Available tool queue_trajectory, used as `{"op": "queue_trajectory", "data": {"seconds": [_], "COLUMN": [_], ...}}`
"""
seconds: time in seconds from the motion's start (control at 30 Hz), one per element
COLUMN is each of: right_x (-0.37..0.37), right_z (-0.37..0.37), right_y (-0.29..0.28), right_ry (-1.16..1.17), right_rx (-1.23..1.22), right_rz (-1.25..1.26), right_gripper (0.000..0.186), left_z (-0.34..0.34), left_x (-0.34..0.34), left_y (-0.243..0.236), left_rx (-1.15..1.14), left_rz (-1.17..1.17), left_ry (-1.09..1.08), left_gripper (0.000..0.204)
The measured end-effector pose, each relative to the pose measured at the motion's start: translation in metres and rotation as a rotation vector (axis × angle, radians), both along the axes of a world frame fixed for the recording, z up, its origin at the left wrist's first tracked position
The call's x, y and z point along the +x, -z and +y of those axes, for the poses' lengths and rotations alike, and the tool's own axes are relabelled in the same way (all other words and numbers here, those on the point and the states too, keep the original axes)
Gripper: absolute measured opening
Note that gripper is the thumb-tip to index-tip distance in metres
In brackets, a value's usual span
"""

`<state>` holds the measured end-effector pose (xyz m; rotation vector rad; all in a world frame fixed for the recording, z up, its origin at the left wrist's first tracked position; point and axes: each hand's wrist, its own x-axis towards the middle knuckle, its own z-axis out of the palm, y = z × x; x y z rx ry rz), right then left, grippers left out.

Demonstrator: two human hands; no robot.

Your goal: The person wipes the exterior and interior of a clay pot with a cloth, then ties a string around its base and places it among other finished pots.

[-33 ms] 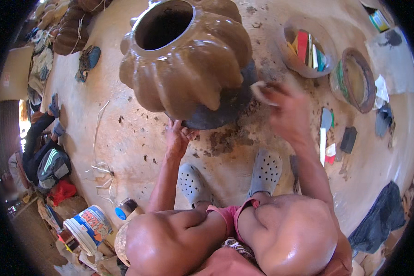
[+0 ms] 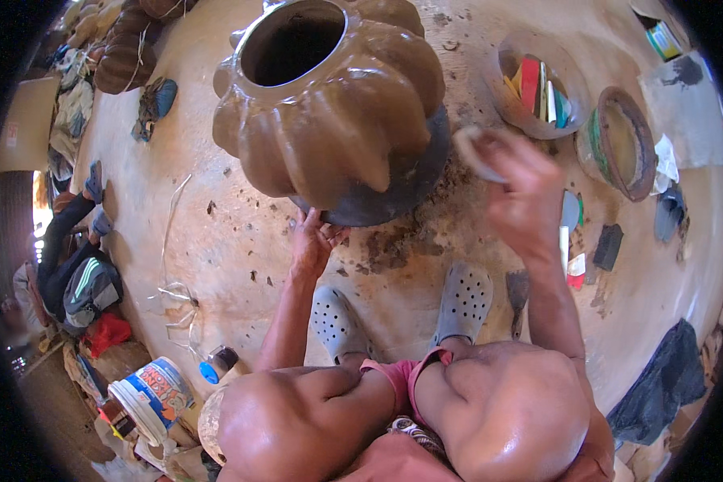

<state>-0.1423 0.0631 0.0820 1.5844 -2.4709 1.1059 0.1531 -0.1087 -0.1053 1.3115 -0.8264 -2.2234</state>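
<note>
The big clay pot (image 2: pixel 329 104) stands in front of me on the earthen floor (image 2: pixel 217 241), just beyond my grey perforated clogs (image 2: pixel 337 321). It is wet-looking brown clay, shaped into fat rounded lobes that run from the shoulder down the belly like the ribs of a pumpkin, and they shine where the light hits them. Its mouth is a wide dark round opening with a thin raised rim. The pot sits upright on a dark round base (image 2: pixel 394 193), its long axis vertical, mouth pointing straight up toward me.

My left hand (image 2: pixel 313 241) is low at the foot of the pot, fingers pressed together and touching the edge of the dark base. My right hand (image 2: pixel 522 201) is raised beside the pot's right flank, fingers curled and pinching a small pale flat scraper (image 2: pixel 474 149) held just beside the clay; I cannot tell whether it touches the wall.

To the right stand a clay bowl (image 2: pixel 538 88) holding coloured flat tools and a second round bowl (image 2: pixel 618 140). A white plastic bucket (image 2: pixel 149 398) stands at my lower left.
</note>
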Motion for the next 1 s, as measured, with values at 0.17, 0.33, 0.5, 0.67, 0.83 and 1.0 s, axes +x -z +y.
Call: {"op": "queue_trajectory", "data": {"seconds": [0.17,0.33,0.5,0.67,0.83,1.0], "right_x": [0.019,0.037,0.034,0.031,0.029,0.027], "right_z": [-0.04,-0.064,-0.041,-0.026,-0.012,-0.027], "right_y": [-0.094,-0.103,-0.064,0.005,0.068,0.121], "right_ry": [-0.259,-0.255,-0.236,-0.23,-0.231,-0.29], "right_rx": [-0.179,0.033,-0.09,-0.247,-0.138,0.116], "right_rz": [0.356,0.508,0.353,0.377,0.289,0.212], "right_gripper": [0.052,0.054,0.062,0.051,0.051,0.049], "left_z": [-0.002,-0.008,0.0,0.0,-0.005,0.0], "left_x": [-0.009,-0.01,-0.009,-0.005,-0.003,-0.002], "left_y": [0.001,0.001,-0.001,0.006,0.011,0.009], "left_rx": [0.184,0.132,0.118,0.115,0.093,0.076], "left_rz": [-0.036,-0.063,-0.062,-0.067,-0.031,-0.045], "left_ry": [-0.083,-0.066,-0.045,-0.06,-0.048,-0.042], "left_gripper": [0.045,0.042,0.042,0.04,0.037,0.041]}}
